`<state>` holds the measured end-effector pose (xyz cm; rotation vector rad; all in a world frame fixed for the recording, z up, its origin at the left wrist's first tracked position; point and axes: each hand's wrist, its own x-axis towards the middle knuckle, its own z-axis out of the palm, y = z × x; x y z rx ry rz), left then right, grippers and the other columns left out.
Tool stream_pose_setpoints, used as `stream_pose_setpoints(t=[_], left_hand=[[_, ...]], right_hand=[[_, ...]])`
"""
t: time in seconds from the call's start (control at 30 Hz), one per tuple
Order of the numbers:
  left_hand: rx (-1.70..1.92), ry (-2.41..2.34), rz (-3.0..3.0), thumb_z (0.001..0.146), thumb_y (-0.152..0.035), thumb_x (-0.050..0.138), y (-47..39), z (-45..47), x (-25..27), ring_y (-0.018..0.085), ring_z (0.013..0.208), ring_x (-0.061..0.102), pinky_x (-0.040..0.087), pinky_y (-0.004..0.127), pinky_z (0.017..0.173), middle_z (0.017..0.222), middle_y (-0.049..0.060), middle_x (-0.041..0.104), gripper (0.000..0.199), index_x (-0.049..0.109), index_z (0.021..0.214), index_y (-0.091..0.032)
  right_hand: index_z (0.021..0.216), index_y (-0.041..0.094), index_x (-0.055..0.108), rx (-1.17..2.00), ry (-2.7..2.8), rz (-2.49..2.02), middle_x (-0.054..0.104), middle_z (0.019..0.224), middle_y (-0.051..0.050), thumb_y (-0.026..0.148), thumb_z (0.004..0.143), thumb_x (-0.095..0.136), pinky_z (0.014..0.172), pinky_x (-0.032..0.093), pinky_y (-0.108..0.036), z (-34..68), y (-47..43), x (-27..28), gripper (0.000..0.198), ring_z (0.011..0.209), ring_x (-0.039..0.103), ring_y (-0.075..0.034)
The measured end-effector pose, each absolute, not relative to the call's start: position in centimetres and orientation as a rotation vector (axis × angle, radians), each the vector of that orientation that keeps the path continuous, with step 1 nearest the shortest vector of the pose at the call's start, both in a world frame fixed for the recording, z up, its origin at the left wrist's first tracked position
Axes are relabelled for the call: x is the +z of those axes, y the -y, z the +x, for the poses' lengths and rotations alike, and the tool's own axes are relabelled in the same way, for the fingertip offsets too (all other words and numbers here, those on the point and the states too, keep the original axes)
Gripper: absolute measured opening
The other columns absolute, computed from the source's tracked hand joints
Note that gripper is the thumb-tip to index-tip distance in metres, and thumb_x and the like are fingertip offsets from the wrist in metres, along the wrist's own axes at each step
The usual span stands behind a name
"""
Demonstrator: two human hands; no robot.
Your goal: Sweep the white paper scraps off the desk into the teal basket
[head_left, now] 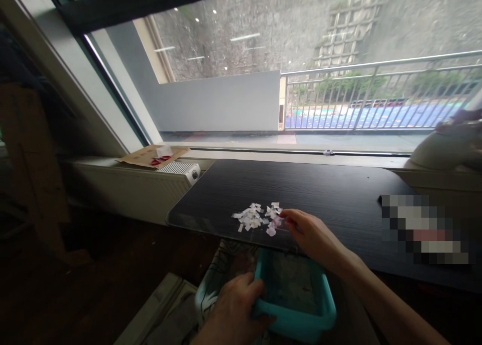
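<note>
My left hand (241,297) is wrapped around the near left side of a teal plastic bin (297,321), below the table's front edge. A loose pile of small white paper scraps (250,217) lies on the dark tabletop above it. Close to this pile is a second cluster of paper scraps (271,229), some of them pinkish. My right hand (307,229) reaches in from the right, its bent fingertips drawn together at this cluster. What they hold, if anything, is not clear. Inside the bin, the contents are dim and hard to make out.
The dark wood-grain table (320,184) stands against a large window. Red-handled scissors (161,160) lie on brown cardboard (139,156) on the sill, beside a white radiator (181,169). A blurred-out object (422,229) rests at the table's right.
</note>
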<state>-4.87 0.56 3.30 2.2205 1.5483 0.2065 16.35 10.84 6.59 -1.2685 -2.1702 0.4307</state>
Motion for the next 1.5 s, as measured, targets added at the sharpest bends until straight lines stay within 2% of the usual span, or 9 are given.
stream_pose_setpoints(t=[0.2, 0.67, 1.07, 1.3, 1.5], left_hand=[[0.215, -1.551, 2.207, 0.070, -0.020, 0.074, -0.3, -4.8, 4.1, 0.018, 0.082, 0.054, 0.035, 0.025, 0.066, 0.085, -0.002, 0.056, 0.019, 0.058, 0.078, -0.021], [0.251, -1.582, 2.176, 0.067, -0.017, 0.076, -0.1, -6.1, 3.5, 0.019, 0.082, 0.054, 0.035, 0.026, 0.067, 0.085, -0.001, 0.055, 0.022, 0.057, 0.078, -0.020], [0.318, -1.559, 2.184, 0.067, -0.014, 0.074, 0.1, -6.6, 3.3, 0.017, 0.080, 0.053, 0.034, 0.025, 0.066, 0.082, -0.002, 0.054, 0.024, 0.053, 0.076, -0.020], [0.300, -1.568, 2.191, 0.068, -0.015, 0.074, 0.3, -6.5, 3.2, 0.017, 0.079, 0.053, 0.034, 0.026, 0.065, 0.083, -0.002, 0.055, 0.022, 0.054, 0.076, -0.020], [0.215, -1.564, 2.241, 0.069, -0.021, 0.075, 0.3, -5.8, 3.0, 0.019, 0.083, 0.054, 0.037, 0.027, 0.068, 0.086, 0.000, 0.056, 0.021, 0.057, 0.079, -0.021]], right_hand=[[0.111, 0.020, 0.062, 0.374, 2.139, -1.360, 0.069, 0.103, -0.007, 0.021, 0.088, 0.040, 0.071, 0.048, -0.029, 17.2, -10.5, 6.6, 0.032, 0.085, 0.065, -0.019], [0.109, 0.019, 0.061, 0.423, 2.193, -1.325, 0.068, 0.104, -0.008, 0.018, 0.089, 0.038, 0.070, 0.046, -0.027, 16.4, -9.5, 7.3, 0.031, 0.085, 0.064, -0.019], [0.106, 0.021, 0.062, 0.536, 2.226, -1.278, 0.070, 0.095, -0.005, 0.021, 0.087, 0.039, 0.070, 0.047, -0.026, 16.9, -7.7, 7.4, 0.030, 0.081, 0.065, -0.018], [0.108, 0.020, 0.062, 0.333, 2.116, -1.390, 0.069, 0.091, -0.006, 0.023, 0.087, 0.039, 0.069, 0.047, -0.026, 17.7, -10.0, 7.2, 0.031, 0.078, 0.064, -0.018], [0.108, 0.020, 0.063, 0.386, 2.153, -1.371, 0.070, 0.095, -0.006, 0.022, 0.086, 0.040, 0.068, 0.047, -0.027, 17.1, -10.4, 6.7, 0.031, 0.077, 0.064, -0.017]])
